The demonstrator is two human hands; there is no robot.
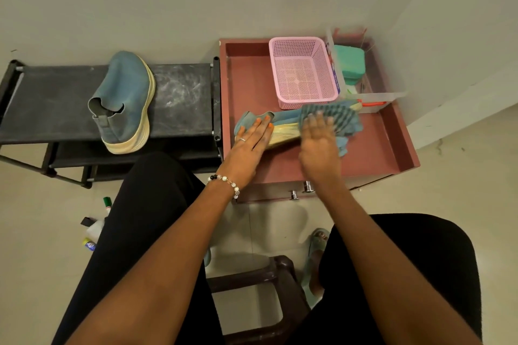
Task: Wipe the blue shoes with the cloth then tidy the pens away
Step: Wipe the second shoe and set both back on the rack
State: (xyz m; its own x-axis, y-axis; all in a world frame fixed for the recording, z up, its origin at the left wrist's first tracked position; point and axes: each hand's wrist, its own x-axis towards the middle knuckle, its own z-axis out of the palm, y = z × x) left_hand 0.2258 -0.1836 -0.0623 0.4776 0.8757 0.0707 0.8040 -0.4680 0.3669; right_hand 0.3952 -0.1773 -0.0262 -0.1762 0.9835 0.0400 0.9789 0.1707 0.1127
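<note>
One blue shoe [123,98] with a cream sole stands on the black shoe rack [182,92] at left. The second blue shoe [283,127] lies on its side in the reddish tray-top of a cabinet [372,145]. My left hand [249,143] rests flat on its heel end with fingers straight. My right hand [318,145], blurred, presses a blue-grey striped cloth [335,117] onto the shoe's toe end. Pens [101,221] lie on the floor at lower left, partly hidden by my leg.
An empty pink mesh basket [302,70] sits at the back of the tray, with a clear plastic organiser [364,96] and a teal box [349,63] to its right. A dark stool [269,286] stands between my legs. White walls close in behind and at right.
</note>
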